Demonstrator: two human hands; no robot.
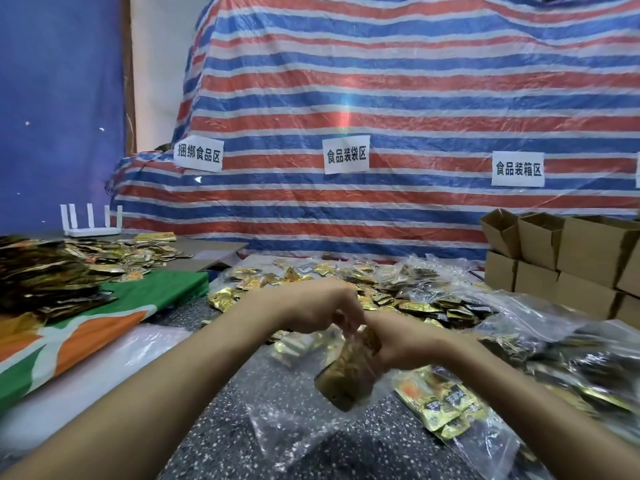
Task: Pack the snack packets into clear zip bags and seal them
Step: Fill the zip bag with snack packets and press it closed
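Observation:
A clear zip bag (pixel 346 379) filled with gold snack packets hangs above the speckled table (pixel 221 438) at the centre. My left hand (pixel 322 306) and my right hand (pixel 398 344) meet at the bag's top, and both pinch its upper edge. A loose heap of gold and black snack packets (pixel 398 292) lies just beyond my hands. An empty clear zip bag (pixel 284 424) lies flat below the held one. To the right lies another clear bag with gold packets (pixel 446 407) in it.
Filled clear bags (pixel 571 355) pile up on the right. Cardboard boxes (pixel 561 261) stack at the far right. A green, white and orange sheet (pixel 114 313) and a second packet heap (pixel 52 271) lie on the left. A white router (pixel 91 223) stands behind. A striped tarp (pixel 381 116) closes the back.

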